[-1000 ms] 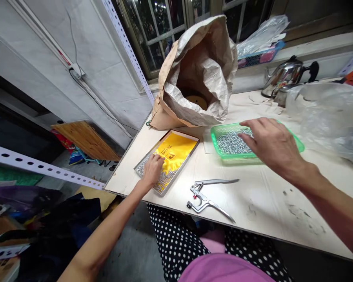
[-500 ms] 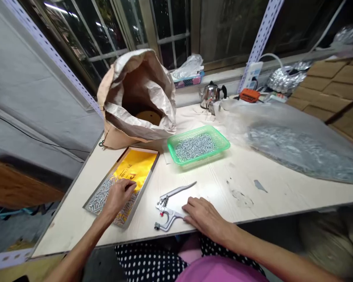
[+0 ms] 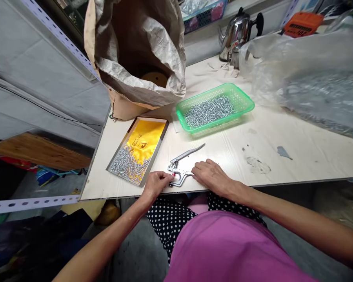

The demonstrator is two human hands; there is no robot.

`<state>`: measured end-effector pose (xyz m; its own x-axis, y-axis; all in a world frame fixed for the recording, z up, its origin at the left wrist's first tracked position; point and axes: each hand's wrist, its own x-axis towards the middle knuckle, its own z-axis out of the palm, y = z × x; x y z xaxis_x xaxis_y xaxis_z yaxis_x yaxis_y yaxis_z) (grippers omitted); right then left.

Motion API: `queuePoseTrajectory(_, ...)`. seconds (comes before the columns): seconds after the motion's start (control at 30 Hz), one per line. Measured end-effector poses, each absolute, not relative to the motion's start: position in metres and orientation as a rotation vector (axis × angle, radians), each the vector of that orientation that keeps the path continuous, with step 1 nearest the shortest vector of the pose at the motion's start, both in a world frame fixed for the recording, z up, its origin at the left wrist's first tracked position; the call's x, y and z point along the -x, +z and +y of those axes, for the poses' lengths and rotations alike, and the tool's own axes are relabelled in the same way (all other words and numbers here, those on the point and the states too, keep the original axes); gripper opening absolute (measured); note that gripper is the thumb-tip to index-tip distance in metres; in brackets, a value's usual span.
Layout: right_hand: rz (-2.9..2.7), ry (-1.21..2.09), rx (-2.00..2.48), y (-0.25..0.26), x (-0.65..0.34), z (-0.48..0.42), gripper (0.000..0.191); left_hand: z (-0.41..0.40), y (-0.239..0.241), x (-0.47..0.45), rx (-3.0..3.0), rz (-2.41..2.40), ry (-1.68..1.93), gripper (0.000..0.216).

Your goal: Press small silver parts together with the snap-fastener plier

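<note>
Silver snap pliers lie near the front edge of the pale table. My right hand rests on the lower handle, fingers curled over it. My left hand is pinched at the pliers' jaw, its fingertips closed on something too small to make out. Left of the pliers lies a flat tray with a yellow cloth and a heap of small metal parts. Behind it a green plastic basket holds many similar silver parts.
A big open paper sack stands at the back left. A steel kettle and an orange device sit behind; a clear plastic bag of metal parts fills the right. A perforated shelf rail lies lower left.
My left hand left the tray and came to the pliers' jaw. My right hand stayed on the pliers' handle, having come from the green basket earlier. The view tilted downward and closer.
</note>
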<state>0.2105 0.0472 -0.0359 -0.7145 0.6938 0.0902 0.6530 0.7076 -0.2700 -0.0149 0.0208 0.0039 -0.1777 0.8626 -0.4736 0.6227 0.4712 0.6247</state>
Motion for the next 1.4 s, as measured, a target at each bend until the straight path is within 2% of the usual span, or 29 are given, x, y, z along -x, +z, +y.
queuePoseTrajectory(0.53,-2.689,0.246,1.007,-0.048,-0.216,0.06,0.019,0.036,-0.002,0.013,-1.252,1.868,0.187,0.032)
queuePoseTrajectory(0.83,-2.695,0.204,0.963,-0.043,-0.222,0.061,0.021,0.033,-0.006,0.004,-0.913,1.756,0.32,0.04)
queuePoseTrajectory(1.23,-2.711,0.028,0.839,-0.048,-0.223,0.056,0.022,0.008,-0.001,-0.006,-0.755,1.763,0.47,0.031)
queuePoseTrajectory(1.4,-2.633,-0.041,0.741,-0.054,-0.226,0.056,0.023,0.005,-0.001,-0.003,-0.57,1.716,0.558,0.039)
